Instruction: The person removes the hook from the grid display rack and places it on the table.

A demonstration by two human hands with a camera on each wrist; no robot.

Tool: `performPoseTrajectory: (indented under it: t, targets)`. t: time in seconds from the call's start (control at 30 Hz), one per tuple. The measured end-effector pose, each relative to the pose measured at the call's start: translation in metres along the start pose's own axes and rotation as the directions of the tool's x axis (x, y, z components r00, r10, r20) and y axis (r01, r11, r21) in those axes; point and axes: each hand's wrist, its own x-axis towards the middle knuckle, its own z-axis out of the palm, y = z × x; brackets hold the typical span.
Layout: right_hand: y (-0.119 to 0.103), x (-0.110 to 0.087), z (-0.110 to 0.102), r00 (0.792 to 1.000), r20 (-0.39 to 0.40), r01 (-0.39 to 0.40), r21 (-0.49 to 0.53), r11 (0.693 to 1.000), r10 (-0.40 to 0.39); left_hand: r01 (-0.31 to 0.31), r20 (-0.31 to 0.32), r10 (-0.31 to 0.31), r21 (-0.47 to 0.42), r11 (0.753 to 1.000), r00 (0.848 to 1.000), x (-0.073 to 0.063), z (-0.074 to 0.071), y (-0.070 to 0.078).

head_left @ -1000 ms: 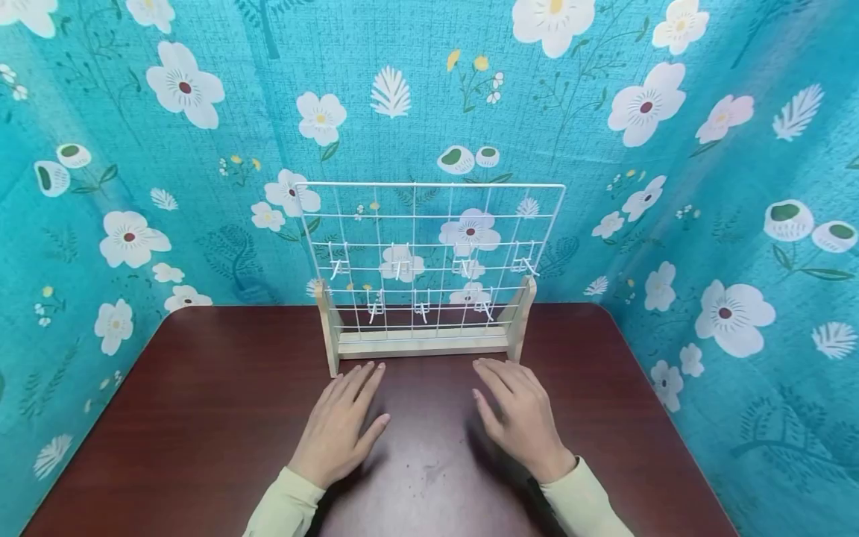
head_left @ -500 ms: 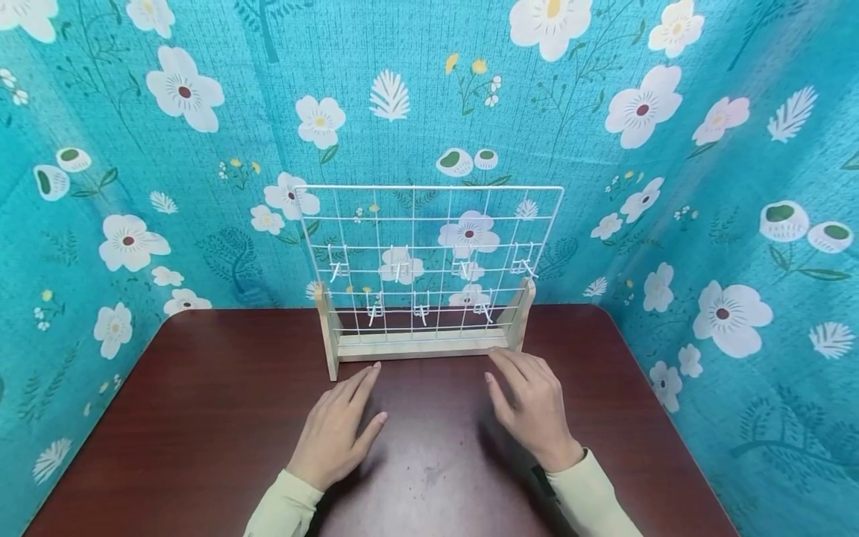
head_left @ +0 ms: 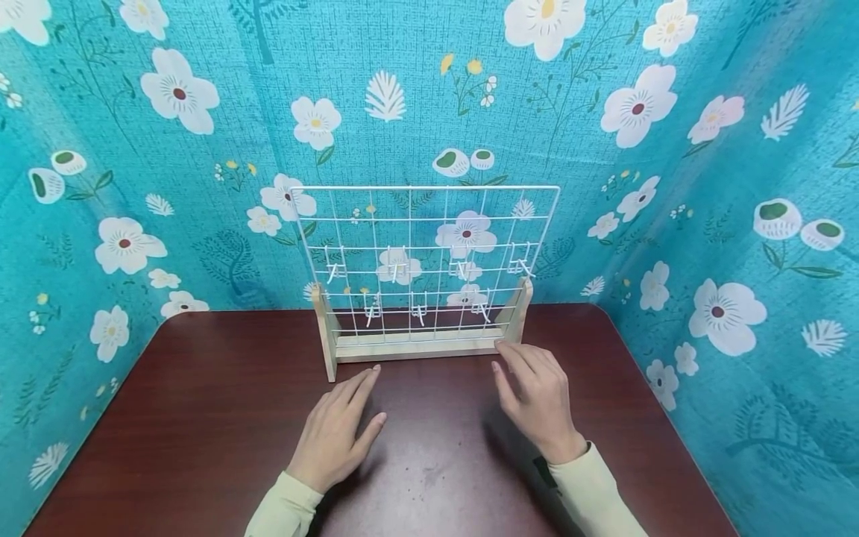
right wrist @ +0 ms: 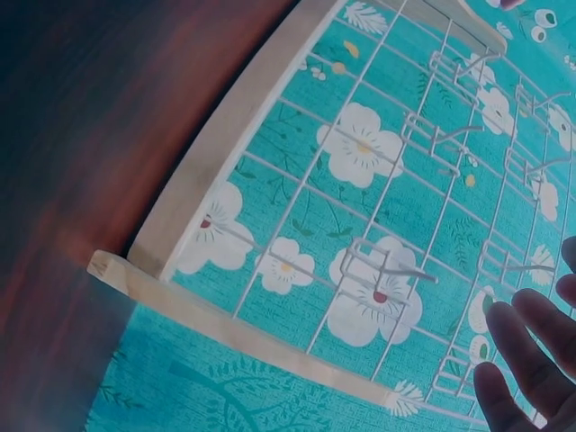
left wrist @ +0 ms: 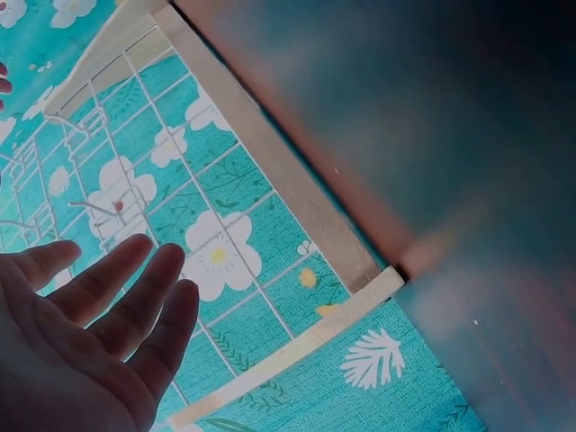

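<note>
A white wire grid rack (head_left: pixel 429 187) stands upright at the back of the table, held by a pale wooden base (head_left: pixel 416 348) with two side supports. Several white wire hooks (head_left: pixel 479 307) hang on it in two rows. My left hand (head_left: pixel 331 436) is in front of the base's left part, fingers extended and holding nothing. Near the base's right end is my right hand (head_left: pixel 539 399), also holding nothing; whether its fingertips touch the wood I cannot tell. Both wrist views show the fingers of the left hand (left wrist: pixel 99 333) and right hand (right wrist: pixel 531 360) spread before the grid.
A dark reddish-brown table (head_left: pixel 201 418) lies under the rack and hands. Blue floral cloth (head_left: pixel 221 134) hangs behind the table and along both sides, close to its edges.
My right hand has moved a little to the right and forward, towards the right end of the rack's base. My left hand has stayed nearly still. The head view has shifted slightly.
</note>
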Motion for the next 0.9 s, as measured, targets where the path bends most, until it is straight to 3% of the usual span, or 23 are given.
performPoseTrajectory:
  t: [0.4,0.6,0.9]
  targets:
    - [0.008,0.014,-0.006,0.997,-0.07,0.011,0.0,1.0,-0.011,0.007,0.009,-0.007,-0.002,1.0,1.0,0.002,0.0,0.002]
    - [0.012,0.019,-0.007,0.997,-0.078,0.006,0.001,1.0,-0.006,0.003,-0.018,-0.003,-0.012,1.0,1.0,0.001,0.002,0.002]
    - [0.019,0.028,-0.007,0.995,-0.103,-0.01,-0.014,1.0,0.008,0.055,-0.048,-0.055,-0.012,0.998,0.997,0.004,-0.001,-0.002]
